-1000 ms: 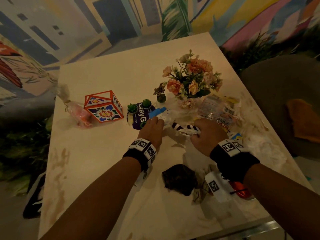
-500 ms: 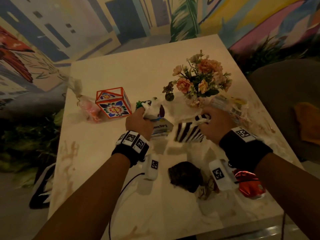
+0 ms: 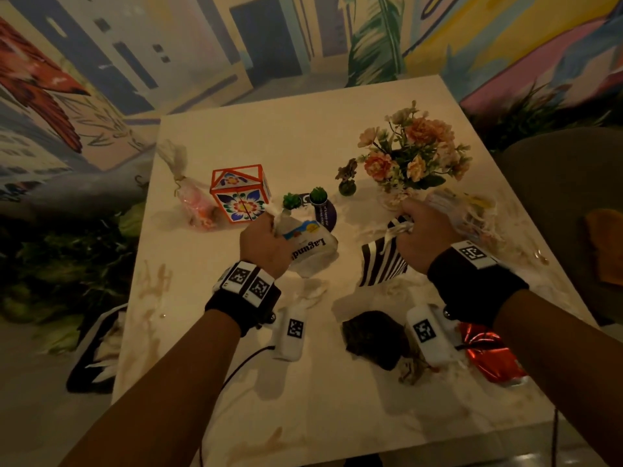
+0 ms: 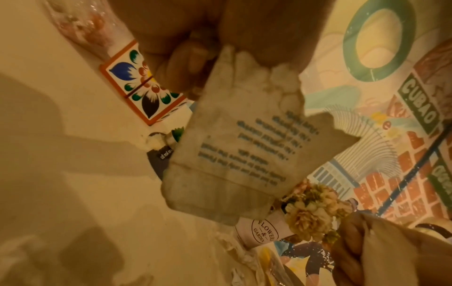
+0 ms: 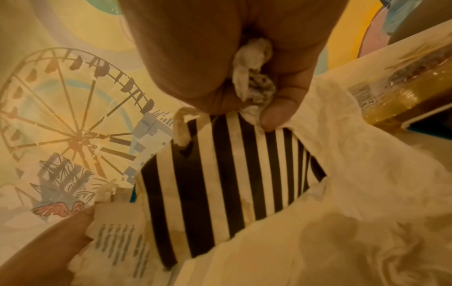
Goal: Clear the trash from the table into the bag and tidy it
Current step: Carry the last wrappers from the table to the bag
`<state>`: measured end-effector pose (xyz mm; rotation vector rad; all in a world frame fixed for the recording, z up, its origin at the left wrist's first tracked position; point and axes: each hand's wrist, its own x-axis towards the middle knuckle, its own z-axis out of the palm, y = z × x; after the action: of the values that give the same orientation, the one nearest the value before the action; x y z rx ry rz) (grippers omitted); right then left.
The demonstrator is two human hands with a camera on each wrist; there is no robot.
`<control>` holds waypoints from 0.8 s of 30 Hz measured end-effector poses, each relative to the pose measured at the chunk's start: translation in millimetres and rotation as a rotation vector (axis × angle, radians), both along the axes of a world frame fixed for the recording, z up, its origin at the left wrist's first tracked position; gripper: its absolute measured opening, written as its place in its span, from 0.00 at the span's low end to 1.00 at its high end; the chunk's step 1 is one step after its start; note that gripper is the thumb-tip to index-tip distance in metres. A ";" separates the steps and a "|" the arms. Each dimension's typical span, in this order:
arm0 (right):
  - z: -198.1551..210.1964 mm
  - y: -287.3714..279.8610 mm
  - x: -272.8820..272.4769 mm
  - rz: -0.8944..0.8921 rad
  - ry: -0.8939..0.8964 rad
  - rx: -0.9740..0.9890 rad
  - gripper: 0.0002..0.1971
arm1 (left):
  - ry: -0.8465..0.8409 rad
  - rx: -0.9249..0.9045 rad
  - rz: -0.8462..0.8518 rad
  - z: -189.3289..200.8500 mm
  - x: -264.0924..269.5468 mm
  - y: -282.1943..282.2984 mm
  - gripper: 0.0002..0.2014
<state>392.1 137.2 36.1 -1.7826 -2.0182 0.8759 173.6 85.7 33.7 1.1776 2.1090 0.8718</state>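
Note:
My left hand (image 3: 269,234) grips the gathered top of a white printed paper bag (image 3: 312,251), held just above the table (image 3: 269,129). In the left wrist view the bag (image 4: 239,154) hangs from my curled fingers (image 4: 186,58). My right hand (image 3: 414,227) pinches the cord handle and rim of a black-and-white striped paper bag (image 3: 381,264). The right wrist view shows the striped bag (image 5: 220,183) under my thumb (image 5: 276,114). A dark crumpled wrapper (image 3: 371,335) and a red foil wrapper (image 3: 488,355) lie near the front edge.
An orange floral box (image 3: 239,193), a pink cellophane packet (image 3: 195,203), two tiny cacti (image 3: 291,200) and a flower vase (image 3: 411,156) stand mid-table. Clear plastic packaging (image 3: 451,207) lies at the right. Another striped bag (image 3: 97,348) sits on the floor at the left.
Both hands have lifted from the table, the left now holding the white bag and the right raising the striped bag upright. The hands have drawn apart.

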 end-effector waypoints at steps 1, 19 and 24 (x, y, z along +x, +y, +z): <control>3.0 -0.9 -4.4 0.004 -0.003 0.001 0.14 | -0.008 -0.009 -0.005 0.1 -5.2 -2.9 0.09; 14.9 -40.0 -121.5 -0.189 -0.105 -0.007 0.11 | -0.244 0.048 -0.126 13.4 -170.5 -67.1 0.15; 18.6 -41.8 -143.7 -0.098 -0.113 0.000 0.11 | -0.103 0.050 -0.015 5.1 -224.3 -87.3 0.13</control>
<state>248.4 95.5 54.7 -1.9527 -1.9784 0.7624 -50.7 -1.6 38.8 1.1467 2.0044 0.9626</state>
